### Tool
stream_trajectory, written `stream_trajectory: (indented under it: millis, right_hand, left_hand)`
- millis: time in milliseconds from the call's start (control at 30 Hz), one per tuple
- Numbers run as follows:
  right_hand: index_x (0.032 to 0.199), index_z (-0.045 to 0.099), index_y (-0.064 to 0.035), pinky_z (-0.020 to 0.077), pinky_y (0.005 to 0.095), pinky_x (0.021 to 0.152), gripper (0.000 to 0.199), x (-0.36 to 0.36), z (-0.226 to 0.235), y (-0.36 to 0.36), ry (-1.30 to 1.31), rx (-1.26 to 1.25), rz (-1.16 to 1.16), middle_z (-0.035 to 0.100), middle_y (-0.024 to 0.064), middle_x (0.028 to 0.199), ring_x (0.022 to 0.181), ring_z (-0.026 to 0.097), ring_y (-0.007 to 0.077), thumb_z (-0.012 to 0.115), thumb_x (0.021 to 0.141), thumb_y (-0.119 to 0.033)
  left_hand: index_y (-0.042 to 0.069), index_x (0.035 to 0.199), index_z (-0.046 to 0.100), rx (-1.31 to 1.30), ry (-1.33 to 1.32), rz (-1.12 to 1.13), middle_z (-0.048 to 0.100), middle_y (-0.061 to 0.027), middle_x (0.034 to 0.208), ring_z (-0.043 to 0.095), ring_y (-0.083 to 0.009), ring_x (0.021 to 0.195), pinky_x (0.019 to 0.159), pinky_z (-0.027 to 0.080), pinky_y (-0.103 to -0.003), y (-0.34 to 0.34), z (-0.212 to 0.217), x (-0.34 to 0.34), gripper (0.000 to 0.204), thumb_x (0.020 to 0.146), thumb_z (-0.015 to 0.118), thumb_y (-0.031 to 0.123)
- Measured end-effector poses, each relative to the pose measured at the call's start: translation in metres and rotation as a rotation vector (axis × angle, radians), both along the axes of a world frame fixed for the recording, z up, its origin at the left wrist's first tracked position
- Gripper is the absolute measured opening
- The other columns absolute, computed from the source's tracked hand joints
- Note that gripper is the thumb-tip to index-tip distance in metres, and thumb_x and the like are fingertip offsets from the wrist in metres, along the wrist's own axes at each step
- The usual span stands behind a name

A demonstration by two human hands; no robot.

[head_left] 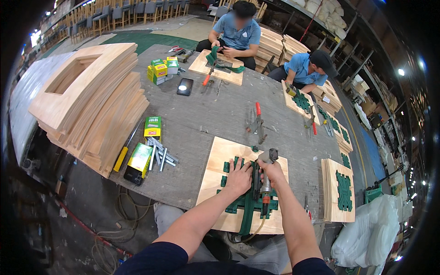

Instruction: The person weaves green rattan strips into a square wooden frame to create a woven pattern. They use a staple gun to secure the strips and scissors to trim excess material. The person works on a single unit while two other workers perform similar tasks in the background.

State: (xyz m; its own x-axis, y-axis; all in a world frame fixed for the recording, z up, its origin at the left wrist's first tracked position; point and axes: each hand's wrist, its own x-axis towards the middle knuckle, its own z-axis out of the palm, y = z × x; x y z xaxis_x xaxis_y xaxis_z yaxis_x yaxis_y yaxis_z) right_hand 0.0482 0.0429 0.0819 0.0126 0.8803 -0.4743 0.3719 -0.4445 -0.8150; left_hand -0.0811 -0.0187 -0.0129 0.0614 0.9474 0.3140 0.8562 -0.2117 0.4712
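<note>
A pale plywood panel (219, 161) lies at the near edge of the grey worktable (215, 110), with green webbing straps (247, 207) woven across it. My left hand (238, 178) presses flat on the straps, fingers spread. My right hand (271, 170) grips a pneumatic staple gun (266, 172), its nose down on the straps beside my left hand. An air hose trails from the gun toward me.
A tall stack of curved wood frames (91, 96) fills the table's left. Staple boxes (152, 127), loose staple strips (160, 156), a phone (184, 86) and red-handled pliers (257, 123) lie mid-table. Two people (238, 32) work on similar panels at the far side. Finished panels (339, 190) are stacked to my right.
</note>
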Motion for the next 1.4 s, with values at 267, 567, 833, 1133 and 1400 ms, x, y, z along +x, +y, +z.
stream_trajectory:
  millis: [267, 567, 833, 1133, 1400]
  right_hand:
    - [0.102, 0.066, -0.0064, 0.0465, 0.0331, 0.046, 0.026, -0.011, 0.003, 0.002, 0.035, 0.025, 0.077, 0.063, 0.0032, 0.075, 0.052, 0.055, 0.0138, 0.075, 0.093, -0.029]
    - [0.104, 0.067, -0.0088, 0.0480, 0.0330, 0.048, 0.021, -0.004, -0.003, -0.004, 0.028, 0.005, 0.102, 0.065, 0.0035, 0.078, 0.055, 0.056, 0.0136, 0.073, 0.095, -0.027]
    - [0.097, 0.066, -0.0068, 0.0463, 0.0328, 0.045, 0.023, -0.002, -0.001, -0.007, 0.044, 0.023, 0.038, 0.063, 0.0028, 0.075, 0.052, 0.056, 0.0140, 0.077, 0.092, -0.026]
    - [0.102, 0.066, -0.0109, 0.0481, 0.0324, 0.047, 0.022, 0.013, -0.006, -0.004, -0.018, 0.012, 0.029, 0.061, 0.0009, 0.077, 0.056, 0.056, 0.0130, 0.076, 0.093, -0.028]
    - [0.106, 0.068, -0.0094, 0.0495, 0.0328, 0.049, 0.027, 0.031, -0.003, 0.001, -0.003, 0.016, 0.014, 0.062, 0.0024, 0.082, 0.058, 0.057, 0.0158, 0.078, 0.092, -0.030]
  left_hand:
    - [0.005, 0.120, 0.071, 0.008, -0.068, 0.027, 0.056, -0.0159, 0.140, 0.039, -0.0381, 0.146, 0.122, 0.021, -0.063, 0.001, -0.001, -0.003, 0.034, 0.093, 0.061, 0.024]
    - [0.003, 0.113, 0.072, 0.017, -0.117, 0.028, 0.057, -0.0174, 0.139, 0.040, -0.0396, 0.144, 0.124, 0.020, -0.061, 0.001, -0.001, -0.003, 0.031, 0.092, 0.059, 0.023]
    - [0.002, 0.111, 0.072, 0.029, -0.134, 0.035, 0.058, -0.0175, 0.136, 0.041, -0.0394, 0.143, 0.124, 0.020, -0.061, 0.001, -0.001, -0.005, 0.031, 0.092, 0.060, 0.022]
    - [0.002, 0.112, 0.073, 0.038, -0.138, 0.029, 0.059, -0.0171, 0.135, 0.041, -0.0389, 0.143, 0.123, 0.022, -0.061, -0.001, 0.002, -0.001, 0.030, 0.091, 0.060, 0.020]
    - [0.003, 0.108, 0.072, 0.151, -0.195, 0.030, 0.061, -0.0158, 0.130, 0.045, -0.0397, 0.140, 0.120, 0.023, -0.064, 0.003, -0.001, 0.004, 0.026, 0.093, 0.060, 0.021]
